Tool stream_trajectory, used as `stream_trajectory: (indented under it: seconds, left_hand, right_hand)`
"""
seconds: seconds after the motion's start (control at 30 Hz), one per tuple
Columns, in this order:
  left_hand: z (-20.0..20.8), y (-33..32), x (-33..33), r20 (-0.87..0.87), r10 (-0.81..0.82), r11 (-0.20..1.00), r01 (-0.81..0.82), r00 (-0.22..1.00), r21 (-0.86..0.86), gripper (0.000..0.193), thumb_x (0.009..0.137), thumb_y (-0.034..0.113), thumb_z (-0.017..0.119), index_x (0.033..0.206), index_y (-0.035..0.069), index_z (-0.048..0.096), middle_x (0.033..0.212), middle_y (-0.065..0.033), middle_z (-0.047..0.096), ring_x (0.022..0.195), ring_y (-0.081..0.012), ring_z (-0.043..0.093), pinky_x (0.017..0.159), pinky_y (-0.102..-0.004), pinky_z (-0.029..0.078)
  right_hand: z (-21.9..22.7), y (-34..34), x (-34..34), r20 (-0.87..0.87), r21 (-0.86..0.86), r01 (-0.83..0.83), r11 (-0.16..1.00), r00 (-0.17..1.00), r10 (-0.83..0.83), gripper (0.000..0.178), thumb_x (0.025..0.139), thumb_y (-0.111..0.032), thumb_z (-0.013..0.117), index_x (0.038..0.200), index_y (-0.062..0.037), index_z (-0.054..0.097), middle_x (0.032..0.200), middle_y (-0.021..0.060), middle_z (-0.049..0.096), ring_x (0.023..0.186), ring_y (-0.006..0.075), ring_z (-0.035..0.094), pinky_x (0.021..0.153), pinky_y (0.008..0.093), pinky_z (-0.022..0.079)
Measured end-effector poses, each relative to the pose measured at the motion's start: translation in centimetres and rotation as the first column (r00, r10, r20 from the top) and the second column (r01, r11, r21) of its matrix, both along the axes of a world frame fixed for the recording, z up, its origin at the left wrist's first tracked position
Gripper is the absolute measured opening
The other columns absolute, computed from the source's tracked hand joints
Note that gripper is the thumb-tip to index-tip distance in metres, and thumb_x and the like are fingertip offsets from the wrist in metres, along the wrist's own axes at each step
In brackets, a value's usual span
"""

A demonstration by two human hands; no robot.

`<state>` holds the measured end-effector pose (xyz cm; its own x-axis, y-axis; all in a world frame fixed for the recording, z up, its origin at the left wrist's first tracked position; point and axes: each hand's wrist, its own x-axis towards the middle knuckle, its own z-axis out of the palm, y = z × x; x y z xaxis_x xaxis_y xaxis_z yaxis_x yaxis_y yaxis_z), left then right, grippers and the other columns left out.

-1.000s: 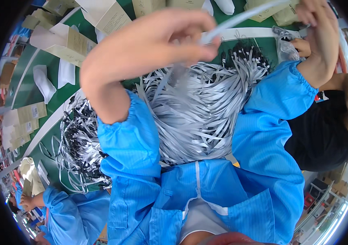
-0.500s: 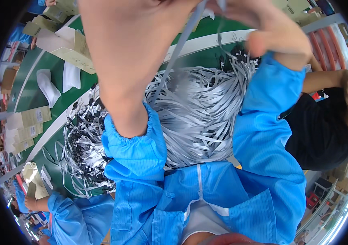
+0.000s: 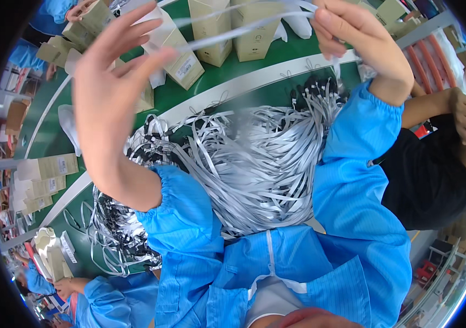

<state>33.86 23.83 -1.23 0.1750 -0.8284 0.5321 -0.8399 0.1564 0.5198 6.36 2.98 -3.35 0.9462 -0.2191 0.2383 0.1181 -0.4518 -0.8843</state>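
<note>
A pale grey lanyard [image 3: 238, 31] is stretched in two strands across the top, above the table. Its right end is pinched between the thumb and fingers of my right hand [image 3: 356, 33], and a short tail hangs below. My left hand [image 3: 107, 82] is raised at the upper left with its fingers spread, smeared by motion. The strands reach towards its thumb and fingertips; whether they touch them is unclear. Below both hands lies a thick heap of similar lanyards [image 3: 260, 180], their black clips [image 3: 317, 90] bunched at the far right.
A green table [image 3: 266, 90] with a white strip holds cream boxes [image 3: 252, 33] at the back. More lanyards with black fittings [image 3: 121, 229] lie at the left. A co-worker's blue sleeve [image 3: 115, 300] is at the lower left; another person's hand [image 3: 464, 115] is at the right.
My left hand has swung left and down from the top middle, its fingers now spread. My right hand has come into fuller view, pinching the lanyard. The lanyard now runs sideways instead of slanting down.
</note>
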Motion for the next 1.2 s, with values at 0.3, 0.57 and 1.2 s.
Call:
stream_trajectory:
  seconds: [0.3, 0.57, 1.2]
  left_hand:
    - [-2.6, -6.3, -9.3, -0.175, -0.547, 0.815, 0.473, 0.819, -0.333, 0.062, 0.097, 0.011, 0.065, 0.148, -0.006, 0.034, 0.14, -0.0258, 0.051, 0.133, -0.0298, 0.05, 0.11, -0.0394, 0.041]
    - [-5.2, -9.8, -6.7, -0.658, -0.441, 0.593, 0.748, 0.611, 0.297, 0.044, 0.098, 0.04, 0.065, 0.123, 0.006, 0.06, 0.072, 0.0005, 0.061, 0.064, -0.009, 0.057, 0.057, -0.0221, 0.04]
    - [-8.8, -13.6, -3.2, -0.609, -0.774, 0.244, 0.807, -0.172, -0.537, 0.063, 0.106, 0.056, 0.026, 0.124, 0.002, 0.053, 0.078, -0.0042, 0.059, 0.061, -0.0123, 0.055, 0.056, -0.0206, 0.04]
  right_hand:
    - [0.1, 3.4, 1.4, 0.252, -0.556, 0.29, 0.779, 0.952, -0.174, 0.022, 0.103, -0.02, 0.058, 0.104, 0.0011, 0.062, 0.08, -0.0014, 0.057, 0.07, 0.0074, 0.049, 0.062, 0.022, 0.038]
    - [-0.7, -1.1, -3.4, 0.237, -0.172, 0.632, 0.756, 0.771, -0.591, 0.02, 0.095, -0.019, 0.068, 0.104, -0.0024, 0.074, 0.081, 0.0005, 0.069, 0.072, 0.0047, 0.061, 0.059, 0.0214, 0.045]
    - [-2.0, -0.7, 5.8, 0.756, -0.234, -0.449, 0.862, 0.474, 0.452, 0.074, 0.09, 0.0, 0.071, 0.152, 0.0007, 0.03, 0.139, 0.0201, 0.054, 0.125, 0.0251, 0.057, 0.097, 0.0316, 0.052]
